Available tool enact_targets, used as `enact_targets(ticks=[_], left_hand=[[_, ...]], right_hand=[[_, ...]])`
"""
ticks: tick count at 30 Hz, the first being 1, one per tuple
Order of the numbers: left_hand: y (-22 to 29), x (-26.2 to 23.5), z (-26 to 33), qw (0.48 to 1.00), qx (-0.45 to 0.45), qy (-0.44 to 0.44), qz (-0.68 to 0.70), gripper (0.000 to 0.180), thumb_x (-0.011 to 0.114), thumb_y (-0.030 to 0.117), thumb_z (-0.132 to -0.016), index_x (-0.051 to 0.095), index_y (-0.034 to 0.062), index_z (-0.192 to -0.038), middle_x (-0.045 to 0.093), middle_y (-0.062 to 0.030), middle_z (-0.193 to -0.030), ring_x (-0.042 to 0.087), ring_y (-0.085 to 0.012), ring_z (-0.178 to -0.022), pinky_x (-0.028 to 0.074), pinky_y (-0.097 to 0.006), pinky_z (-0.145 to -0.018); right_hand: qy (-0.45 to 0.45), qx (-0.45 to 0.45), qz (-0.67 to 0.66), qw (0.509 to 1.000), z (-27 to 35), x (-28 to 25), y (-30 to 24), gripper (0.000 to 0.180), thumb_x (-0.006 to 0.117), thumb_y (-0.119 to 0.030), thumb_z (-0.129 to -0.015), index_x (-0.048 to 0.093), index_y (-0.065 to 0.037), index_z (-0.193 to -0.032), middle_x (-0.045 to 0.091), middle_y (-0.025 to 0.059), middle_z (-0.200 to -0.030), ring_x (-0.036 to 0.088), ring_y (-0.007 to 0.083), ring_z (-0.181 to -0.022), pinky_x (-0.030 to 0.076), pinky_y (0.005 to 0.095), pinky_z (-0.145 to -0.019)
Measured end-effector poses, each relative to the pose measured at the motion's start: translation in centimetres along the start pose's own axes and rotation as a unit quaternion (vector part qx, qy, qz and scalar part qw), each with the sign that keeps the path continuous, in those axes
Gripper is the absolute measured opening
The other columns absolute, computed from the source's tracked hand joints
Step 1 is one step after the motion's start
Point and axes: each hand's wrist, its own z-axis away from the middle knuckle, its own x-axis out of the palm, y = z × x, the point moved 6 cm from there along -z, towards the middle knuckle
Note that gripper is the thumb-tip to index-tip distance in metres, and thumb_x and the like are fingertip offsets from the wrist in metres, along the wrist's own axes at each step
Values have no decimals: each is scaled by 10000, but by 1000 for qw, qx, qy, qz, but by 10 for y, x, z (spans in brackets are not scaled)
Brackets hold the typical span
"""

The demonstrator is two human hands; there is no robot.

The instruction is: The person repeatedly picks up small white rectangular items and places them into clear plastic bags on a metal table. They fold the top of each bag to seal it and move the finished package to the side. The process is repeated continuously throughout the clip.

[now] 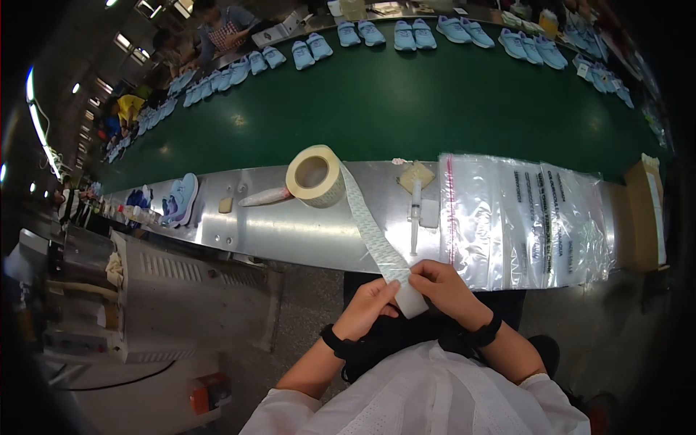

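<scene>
A large roll of white label tape (332, 190) sits on the metal ledge. From it a long printed label strip (373, 235) runs down over the ledge's front edge, its end hanging before my lap. My left hand (368, 308) is closed on the strip's left edge, thumb on top. On the other edge my right hand (446, 290) pinches the strip between thumb and curled fingers; whether it has hold of a single label is too small to tell. Beyond my hands lies a clear syringe (415, 217), near a tan square pad (417, 176).
Clear plastic bags (471, 217) overlap at right, beside an open cardboard box (645, 214). A slim wrapped tool (265, 197), a small tan block (225, 205) and a blue shoe (181, 201) lie left. Light-blue shoes (351, 34) line the green belt's (348, 101) far side, where people work.
</scene>
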Motion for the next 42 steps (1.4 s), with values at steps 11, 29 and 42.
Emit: enact_targets(ticks=[11,29,42], left_hand=[[89,-143,-45,948,163,242,128,372,509,302,-918,480,1,-1135,542,-123,-1096,572,-230,-997,498,-355,-792],[49,53,26,931,238,84,-265,171,633,16,-828,609,-21,-994,617,-59,-924,588,-83,-771,493,-214,-689],[51,43,14,932,218,89,-276,135,587,50,-864,647,-37,-949,653,-64,-827,556,-79,-728,441,-213,-660]], right_hand=[[-93,-12,145,985,57,-36,4,139,605,-136,-854,621,2,-853,572,7,-678,482,61,-632,409,232,-576],[102,-163,197,961,34,-14,-33,104,646,-138,-808,649,-34,-823,626,96,-768,609,241,-677,466,306,-596],[178,-236,264,918,35,-18,-30,219,616,-283,-831,606,-79,-750,595,84,-718,597,279,-675,459,365,-573]])
